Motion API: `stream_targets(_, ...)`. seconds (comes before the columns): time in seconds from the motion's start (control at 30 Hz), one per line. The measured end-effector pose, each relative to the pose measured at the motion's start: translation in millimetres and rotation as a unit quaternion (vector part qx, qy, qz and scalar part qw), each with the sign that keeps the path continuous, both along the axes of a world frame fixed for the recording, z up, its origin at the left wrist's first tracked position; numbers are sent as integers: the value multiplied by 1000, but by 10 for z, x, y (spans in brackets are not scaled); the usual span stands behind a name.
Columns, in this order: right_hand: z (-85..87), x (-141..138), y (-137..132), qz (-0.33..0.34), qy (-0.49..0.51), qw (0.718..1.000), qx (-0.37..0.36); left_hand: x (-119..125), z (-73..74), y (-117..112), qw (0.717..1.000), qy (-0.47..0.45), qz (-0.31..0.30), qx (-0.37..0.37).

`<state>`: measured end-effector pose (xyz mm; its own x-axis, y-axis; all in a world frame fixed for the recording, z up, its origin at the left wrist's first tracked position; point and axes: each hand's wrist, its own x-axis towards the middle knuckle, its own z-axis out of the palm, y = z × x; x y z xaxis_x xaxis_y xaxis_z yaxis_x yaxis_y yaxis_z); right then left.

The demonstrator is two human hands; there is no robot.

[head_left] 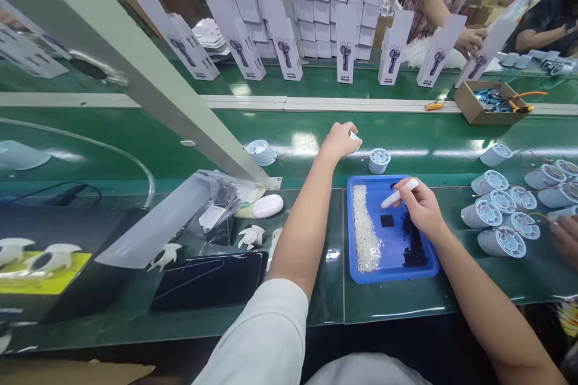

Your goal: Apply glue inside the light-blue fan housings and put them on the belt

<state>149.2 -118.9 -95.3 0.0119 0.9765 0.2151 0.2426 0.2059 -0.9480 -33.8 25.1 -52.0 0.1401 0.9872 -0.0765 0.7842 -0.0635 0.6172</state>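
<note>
My left hand reaches over the green belt with its fingers curled round a pale blue plastic part, mostly hidden by the hand. Just right of it a pale blue fan housing stands on the belt, apart from the fingers. My right hand is closed on a white pen-shaped tool, whose tip points down left over a blue tray. In the tray lie clear-white small pieces along the left, black small pieces on the right and a dark square between.
Several fan housings crowd the right, near another person's hand. White boxes stand across the belt, with a cardboard box of small parts. A slanted metal post crosses the left, above a black tablet.
</note>
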Motion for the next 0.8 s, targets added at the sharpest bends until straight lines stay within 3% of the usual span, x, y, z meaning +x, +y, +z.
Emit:
stream_targets(0.1, -24, -4, -7, 28, -16, 999, -8, 4, 97, -10, 996, -69, 22, 48)
stream_targets(0.3, -60, -8, -1, 56, -19, 998, -10, 32, 240, -78, 989, -121, 16, 87)
stream_targets(0.8, -2, -8, -21, 43, -59, 997, 36, 51, 221, -56, 980, -153, 18, 123)
